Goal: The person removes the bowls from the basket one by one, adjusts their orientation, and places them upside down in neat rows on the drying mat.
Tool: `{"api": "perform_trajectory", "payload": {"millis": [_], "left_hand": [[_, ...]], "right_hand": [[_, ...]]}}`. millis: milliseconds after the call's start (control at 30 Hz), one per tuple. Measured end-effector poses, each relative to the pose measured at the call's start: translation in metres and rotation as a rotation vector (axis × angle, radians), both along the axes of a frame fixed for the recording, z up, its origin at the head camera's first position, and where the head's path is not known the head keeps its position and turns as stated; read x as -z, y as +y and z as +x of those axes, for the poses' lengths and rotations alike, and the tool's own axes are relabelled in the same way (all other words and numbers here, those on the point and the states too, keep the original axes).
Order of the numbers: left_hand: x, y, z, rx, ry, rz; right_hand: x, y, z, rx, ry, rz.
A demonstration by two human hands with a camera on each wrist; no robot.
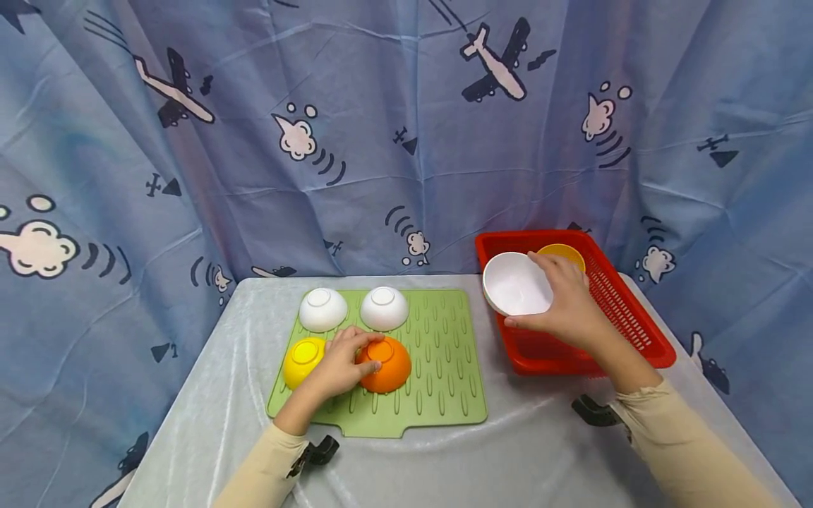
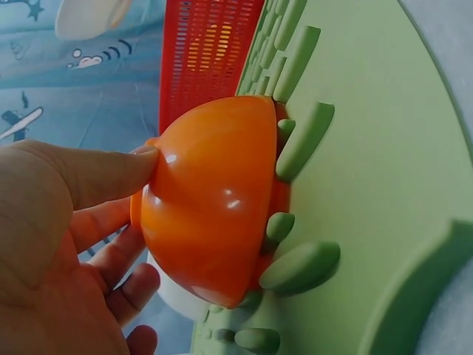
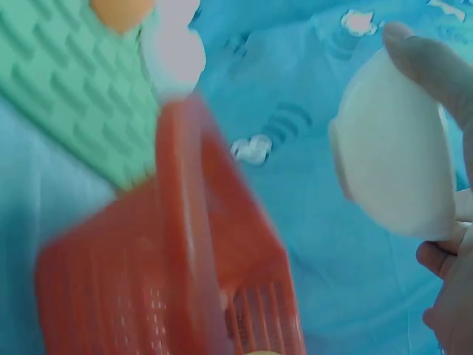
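On a green drying mat (image 1: pixel 438 367), an orange bowl (image 1: pixel 389 370) lies upside down. My left hand (image 1: pixel 341 365) pinches this bowl by its raised foot, and in the left wrist view the rim of the orange bowl (image 2: pixel 214 200) is down on the mat's ridges. A white bowl (image 1: pixel 516 283) is in my right hand (image 1: pixel 567 303), thumb and fingers gripping opposite sides of its rim. It is held up over the red basket (image 1: pixel 540 363), its hollow side facing the head camera. In the right wrist view, the white bowl (image 3: pixel 395 148) shows its outer side.
Two upturned white bowls (image 1: pixel 322 310) stand at the mat's back left, and an upturned yellow bowl (image 1: pixel 305 360) lies left of the orange one. Inside the basket, at its back, is a yellow-orange bowl (image 1: pixel 562 252). A blue patterned curtain (image 1: pixel 381 141) hangs behind the table (image 1: pixel 209 402).
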State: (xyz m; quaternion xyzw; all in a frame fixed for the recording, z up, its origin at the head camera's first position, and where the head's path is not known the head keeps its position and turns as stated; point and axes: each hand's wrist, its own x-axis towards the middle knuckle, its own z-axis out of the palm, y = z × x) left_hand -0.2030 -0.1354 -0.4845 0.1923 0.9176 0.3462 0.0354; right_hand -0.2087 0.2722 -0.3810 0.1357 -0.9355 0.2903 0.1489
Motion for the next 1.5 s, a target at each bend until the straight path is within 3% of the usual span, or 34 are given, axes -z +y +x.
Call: {"api": "perform_trajectory", "payload": {"millis": [300, 500, 767, 933, 1067, 1167, 1367, 1500], "left_hand": [[-0.002, -0.001, 0.001, -0.019, 0.022, -0.026], [-0.003, 0.0, 0.002, -0.019, 0.037, -0.04], [-0.006, 0.004, 0.001, 0.003, 0.033, -0.027], [-0.009, 0.005, 0.003, -0.003, 0.073, -0.045], [-0.016, 0.01, 0.01, 0.023, 0.078, 0.053], [-0.024, 0.018, 0.02, 0.072, -0.004, 0.196], [-0.036, 0.035, 0.039, 0.228, -0.334, 0.498], [-0.035, 0.043, 0.045, 0.243, -0.44, 0.606]], "right_hand": [[0.032, -0.05, 0.021, -0.087, 0.057, -0.05], [0.041, -0.072, 0.031, -0.125, 0.04, -0.058], [0.053, -0.082, 0.039, -0.154, 0.038, -0.059], [0.058, -0.085, 0.041, -0.183, 0.044, -0.056], [0.058, -0.087, 0.043, -0.226, 0.059, -0.051], [0.056, -0.089, 0.047, -0.249, 0.073, -0.064], [0.056, -0.099, 0.053, -0.32, 0.189, -0.083], [0.058, -0.104, 0.054, -0.348, 0.282, -0.067]]}}
